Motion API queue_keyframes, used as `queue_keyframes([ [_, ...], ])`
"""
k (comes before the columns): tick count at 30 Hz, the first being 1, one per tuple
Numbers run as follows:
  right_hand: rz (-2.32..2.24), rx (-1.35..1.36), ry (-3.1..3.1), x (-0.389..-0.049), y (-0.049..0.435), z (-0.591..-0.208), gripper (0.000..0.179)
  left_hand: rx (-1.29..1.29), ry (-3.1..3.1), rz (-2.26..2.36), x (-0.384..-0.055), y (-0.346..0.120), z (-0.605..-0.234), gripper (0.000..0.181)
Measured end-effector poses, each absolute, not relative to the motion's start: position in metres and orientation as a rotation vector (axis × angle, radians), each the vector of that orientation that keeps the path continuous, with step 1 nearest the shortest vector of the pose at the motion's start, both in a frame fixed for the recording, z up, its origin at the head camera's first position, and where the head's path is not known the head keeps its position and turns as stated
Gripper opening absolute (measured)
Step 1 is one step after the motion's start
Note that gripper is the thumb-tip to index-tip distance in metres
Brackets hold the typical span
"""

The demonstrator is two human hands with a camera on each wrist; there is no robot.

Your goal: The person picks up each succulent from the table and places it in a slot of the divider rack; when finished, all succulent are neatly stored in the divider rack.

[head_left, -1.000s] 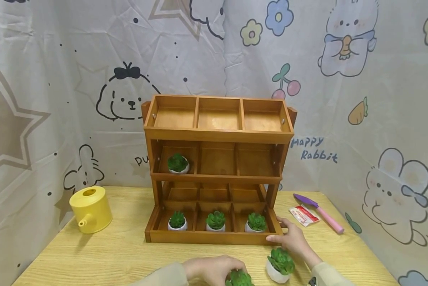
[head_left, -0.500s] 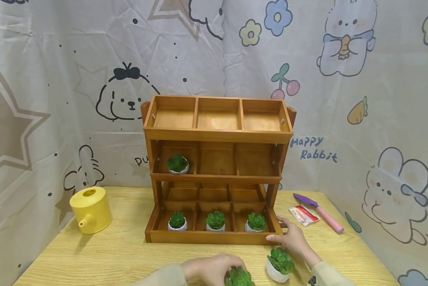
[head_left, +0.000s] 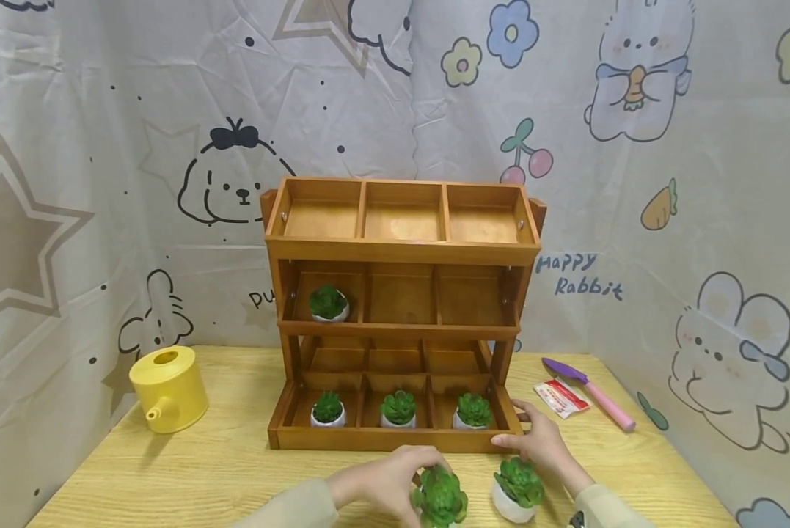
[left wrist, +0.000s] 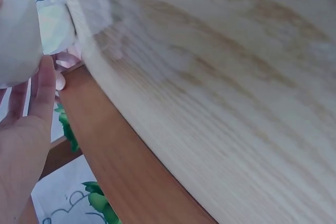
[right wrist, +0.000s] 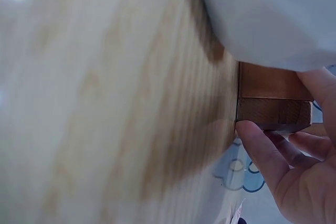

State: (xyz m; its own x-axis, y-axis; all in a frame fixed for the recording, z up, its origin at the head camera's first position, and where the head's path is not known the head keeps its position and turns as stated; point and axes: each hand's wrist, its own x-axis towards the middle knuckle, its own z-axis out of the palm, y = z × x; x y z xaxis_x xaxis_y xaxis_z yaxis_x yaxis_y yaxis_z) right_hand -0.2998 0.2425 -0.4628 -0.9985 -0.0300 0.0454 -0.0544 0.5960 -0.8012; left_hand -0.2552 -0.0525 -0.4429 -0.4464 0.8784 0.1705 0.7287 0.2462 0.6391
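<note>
My left hand (head_left: 384,482) holds a potted succulent (head_left: 439,497) in front of the wooden plant rack (head_left: 395,439); the left wrist view has its white pot (left wrist: 18,40) against the fingers. At the rack's lower right front corner, my right hand (head_left: 541,442) grips the wood, thumb on the front and fingers along the side. Another potted succulent (head_left: 517,488) stands on the table just in front of that hand. In the bottom tier sit a left succulent (head_left: 328,408), a middle one (head_left: 397,408) and a right one (head_left: 472,411). The middle tier's left compartment has another succulent (head_left: 328,302).
A yellow watering can (head_left: 168,389) stands on the table to the left. To the right of the rack lie a red-and-white packet (head_left: 561,397) and a purple trowel with a pink handle (head_left: 589,389). A printed cloth (head_left: 381,103) hangs behind and along the sides.
My left hand has moved slightly up and forward with the succulent, bringing more of the plant into view. The right hand has stayed on the rack's corner.
</note>
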Motion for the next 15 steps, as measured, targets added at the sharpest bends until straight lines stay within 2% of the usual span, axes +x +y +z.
queue_keyframes([
  [15, 1.406, 0.095, -2.771, -0.299, 0.242, -0.461, 0.095, 1.579, 2.461, 1.25, -0.264, -0.059, -0.421, 0.06],
])
